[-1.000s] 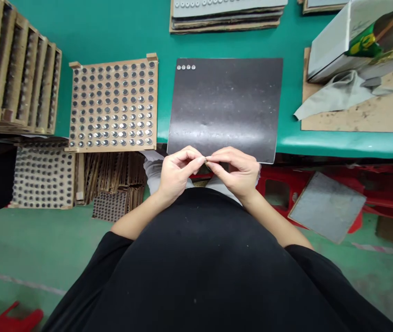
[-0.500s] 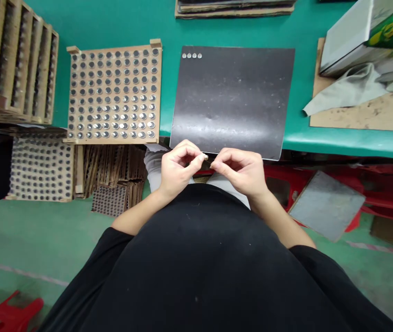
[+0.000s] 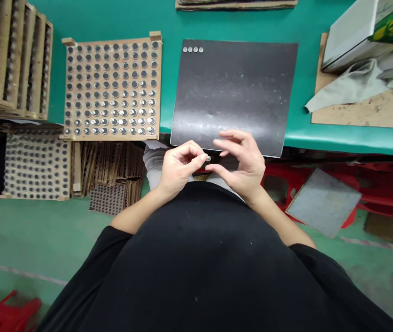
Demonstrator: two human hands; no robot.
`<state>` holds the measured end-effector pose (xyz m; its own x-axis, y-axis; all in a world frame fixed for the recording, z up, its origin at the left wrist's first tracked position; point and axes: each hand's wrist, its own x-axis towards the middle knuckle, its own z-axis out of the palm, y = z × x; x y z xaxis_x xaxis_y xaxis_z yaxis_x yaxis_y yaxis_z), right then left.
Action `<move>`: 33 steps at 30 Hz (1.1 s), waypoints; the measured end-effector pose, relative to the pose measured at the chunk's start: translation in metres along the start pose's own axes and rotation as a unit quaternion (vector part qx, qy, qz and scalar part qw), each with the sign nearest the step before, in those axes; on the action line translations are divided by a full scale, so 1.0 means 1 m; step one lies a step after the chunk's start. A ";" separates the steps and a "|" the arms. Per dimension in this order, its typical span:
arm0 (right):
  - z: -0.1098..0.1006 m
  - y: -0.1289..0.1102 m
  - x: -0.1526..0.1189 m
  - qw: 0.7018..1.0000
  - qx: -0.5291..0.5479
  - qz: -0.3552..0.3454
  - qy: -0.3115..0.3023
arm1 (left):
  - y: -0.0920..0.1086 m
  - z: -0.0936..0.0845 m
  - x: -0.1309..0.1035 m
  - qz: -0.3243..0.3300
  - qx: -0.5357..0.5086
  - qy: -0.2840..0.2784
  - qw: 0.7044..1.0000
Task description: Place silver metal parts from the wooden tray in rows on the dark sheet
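Between the thumb and forefinger of my left hand (image 3: 181,167) is a small round metallic piece (image 3: 208,158), pinched at its edge. My right hand (image 3: 241,161) is just to the right of it, thumb and fingers spread apart with nothing in them. Both hands are at the front edge of a black board (image 3: 233,92). Several small shiny discs (image 3: 193,50) lie in a row at the board's far left corner. To the left stands a wooden tray (image 3: 111,138) with rows of dark round pieces; many in its nearer right part have small silvery bits on them.
Stacked wooden trays (image 3: 13,64) rise at the far left of the green table (image 3: 113,18). Another filled tray (image 3: 37,166) sits lower, beside upright boards (image 3: 96,161). At right, a white box (image 3: 348,34) and grey cloth (image 3: 345,87) rest on cardboard (image 3: 366,110).
My right hand has opened and drawn its fingers up and away from the small piece. My left hand keeps its pinch. The view has shifted slightly.
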<state>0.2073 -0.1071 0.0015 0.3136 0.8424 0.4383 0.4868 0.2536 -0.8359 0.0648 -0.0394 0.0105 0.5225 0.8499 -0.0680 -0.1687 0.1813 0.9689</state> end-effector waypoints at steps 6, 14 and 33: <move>0.002 -0.005 0.004 0.999 0.002 -0.028 0.025 | -0.002 -0.001 0.000 0.002 0.009 0.008 1.000; 0.007 -0.005 0.002 0.999 0.024 -0.015 -0.024 | -0.003 -0.003 -0.002 0.006 -0.010 0.015 1.000; 0.010 -0.010 0.004 0.998 0.020 0.055 -0.011 | -0.001 -0.007 -0.006 -0.003 -0.042 -0.004 0.999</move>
<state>0.1957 -0.1012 0.0082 0.3457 0.8763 0.3356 0.4170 0.1769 -0.8915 0.0562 -0.0418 0.0081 0.5307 0.8445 -0.0722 -0.2350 0.2285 0.9447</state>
